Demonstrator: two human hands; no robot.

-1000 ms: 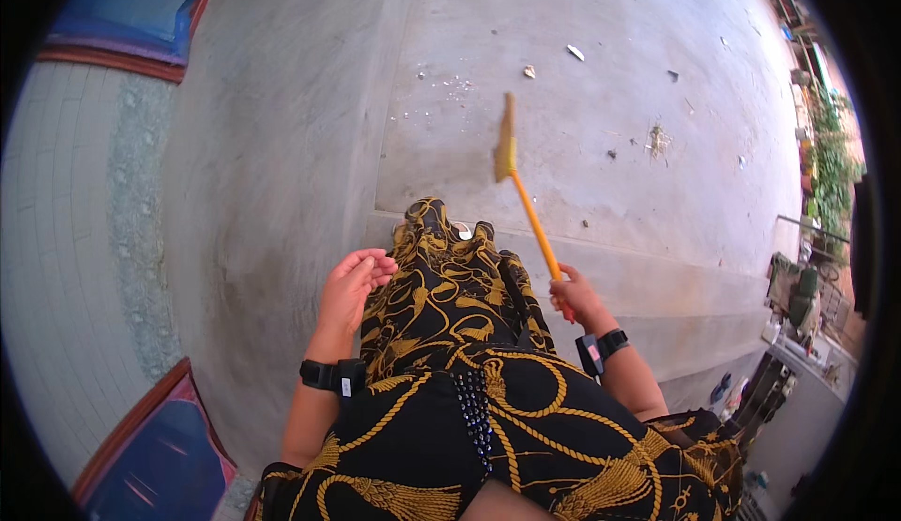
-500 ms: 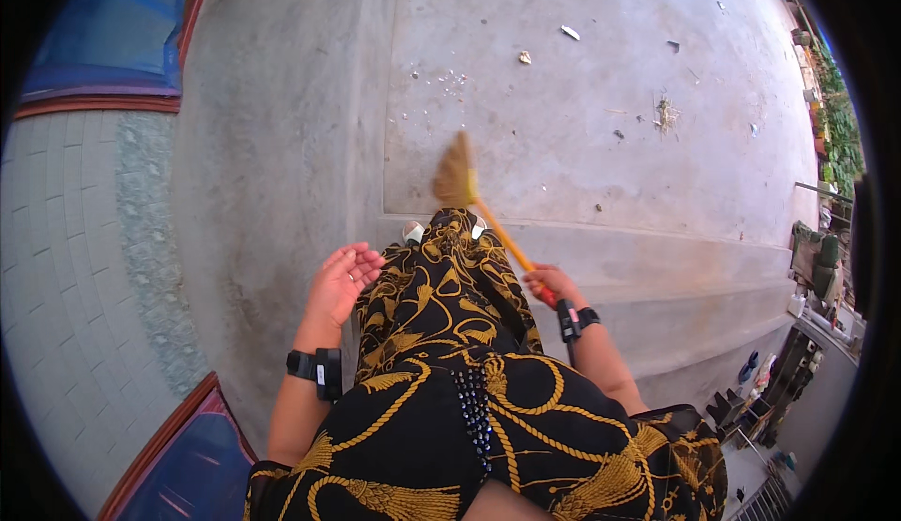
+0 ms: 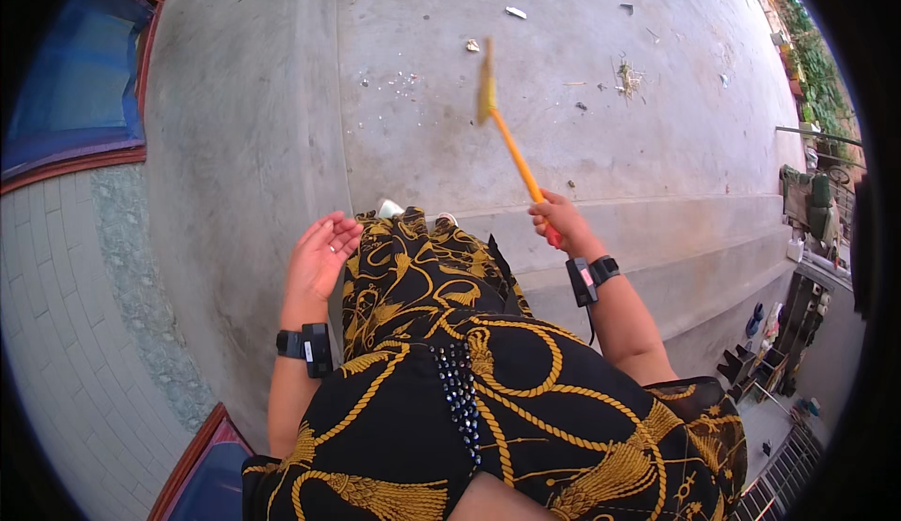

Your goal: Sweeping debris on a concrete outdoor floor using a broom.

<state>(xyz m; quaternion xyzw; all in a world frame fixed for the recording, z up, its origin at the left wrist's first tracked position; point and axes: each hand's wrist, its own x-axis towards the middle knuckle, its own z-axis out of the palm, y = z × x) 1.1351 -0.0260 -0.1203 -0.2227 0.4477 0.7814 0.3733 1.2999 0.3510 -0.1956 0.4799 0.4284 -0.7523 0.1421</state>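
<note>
Watching remotely, I see grey floor point(image 3: 648, 150): white bits point(image 3: 404, 79) just before twelve o'clock, straw point(image 3: 630, 78) past one.

And it's broom point(image 3: 513, 149) in right hand point(image 3: 560, 221), angled front-left; straw clump point(image 3: 628, 78) front-right of that hand; framed panel point(image 3: 75, 80) front-left of left hand point(image 3: 324, 247)!

Left wrist device point(image 3: 320, 356): a small white label point(image 3: 309, 350) is borne on its dark face; any print is too small to be read.
Right wrist device point(image 3: 579, 288): a small pinkish label point(image 3: 587, 277) is borne; any print cannot be made out.
Readable text: none.
</note>
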